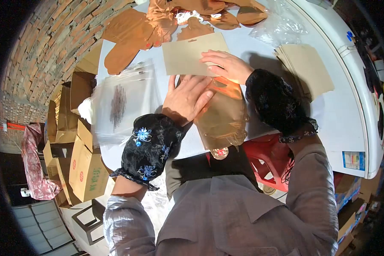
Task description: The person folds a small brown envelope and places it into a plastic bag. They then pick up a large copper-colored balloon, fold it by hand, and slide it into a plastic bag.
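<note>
A beige card [187, 53] with a slot near its upper edge lies over the top end of sheer brown hosiery [222, 121]. The hosiery hangs down toward the table's front edge. My right hand [228, 66] lies flat on the card's right side, its fingers stretched to the left. Just below the card, my left hand [186, 100] is spread out, with fingertips at the card's lower edge and the thumb over the hosiery. An orange-lit fold of the hosiery shows below my right hand. What lies beneath my palms is hidden.
Clear plastic bags [128, 100] are stacked at left on the white table [343, 123]. More beige cards [307, 68] lie at right. Brown hosiery pieces [130, 36] and crumpled clear plastic [281, 25] are at the back. Cardboard boxes [87, 168] stand left; a red stool [269, 160] is below.
</note>
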Demonstrator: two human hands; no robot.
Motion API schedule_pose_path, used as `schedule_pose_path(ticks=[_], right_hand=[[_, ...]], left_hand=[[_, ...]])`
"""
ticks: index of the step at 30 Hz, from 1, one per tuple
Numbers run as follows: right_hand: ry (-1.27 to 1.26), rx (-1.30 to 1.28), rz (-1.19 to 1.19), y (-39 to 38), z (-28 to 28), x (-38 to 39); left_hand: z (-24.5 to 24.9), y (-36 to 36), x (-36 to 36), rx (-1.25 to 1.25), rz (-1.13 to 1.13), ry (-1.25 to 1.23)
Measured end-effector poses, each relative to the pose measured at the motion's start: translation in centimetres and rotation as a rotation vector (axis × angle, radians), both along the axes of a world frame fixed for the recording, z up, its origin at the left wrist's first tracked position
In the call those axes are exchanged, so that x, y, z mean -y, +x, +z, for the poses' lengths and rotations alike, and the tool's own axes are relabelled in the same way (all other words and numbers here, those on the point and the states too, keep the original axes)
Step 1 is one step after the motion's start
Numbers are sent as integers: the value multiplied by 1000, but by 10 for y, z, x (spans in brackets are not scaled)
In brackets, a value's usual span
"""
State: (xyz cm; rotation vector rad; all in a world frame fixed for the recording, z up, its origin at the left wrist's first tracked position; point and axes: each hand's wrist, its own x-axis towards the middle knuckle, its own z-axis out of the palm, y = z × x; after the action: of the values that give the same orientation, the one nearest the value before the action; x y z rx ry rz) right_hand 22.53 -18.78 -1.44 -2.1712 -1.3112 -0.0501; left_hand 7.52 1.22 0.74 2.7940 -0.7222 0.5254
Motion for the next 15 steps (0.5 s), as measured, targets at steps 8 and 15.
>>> schedule_pose_path(ticks=[8, 15], right_hand=[[-5, -29, 3, 0, 2, 0], [-31, -19, 14, -1, 4, 0]], left_hand=[[4, -10, 11, -82, 36, -76], [3, -34, 16, -102, 103, -16]])
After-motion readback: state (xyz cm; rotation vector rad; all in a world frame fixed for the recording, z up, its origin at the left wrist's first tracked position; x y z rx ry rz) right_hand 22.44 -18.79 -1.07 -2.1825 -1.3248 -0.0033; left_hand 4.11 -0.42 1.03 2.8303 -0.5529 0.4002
